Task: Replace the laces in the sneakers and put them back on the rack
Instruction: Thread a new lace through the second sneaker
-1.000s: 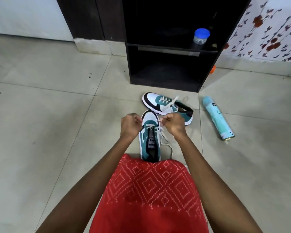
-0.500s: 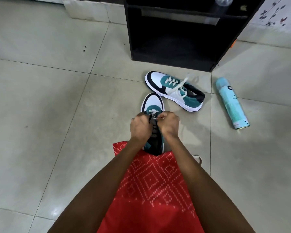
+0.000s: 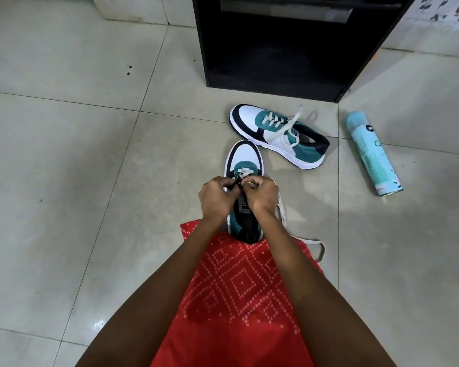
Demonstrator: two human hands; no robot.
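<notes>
On the near sneaker [image 3: 243,154], left hand [image 3: 217,197] pinches the eyelet edge, right hand [image 3: 263,195] pinches the white lace [image 3: 282,211]: best feed it flat, pull evenly.

A home is showing here: pale floor tiles [image 3: 64,160] are running up to a dark rack [image 3: 276,67] beside a floral-patterned wall [image 3: 441,10]

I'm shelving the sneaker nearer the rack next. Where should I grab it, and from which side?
Take the far sneaker by its heel collar, probably coming from above on the spray can side. It sits on its sole with the opening facing up and the heel toward the can. Its loose laces drape across the middle, so the heel is the cleaner hold.
</notes>
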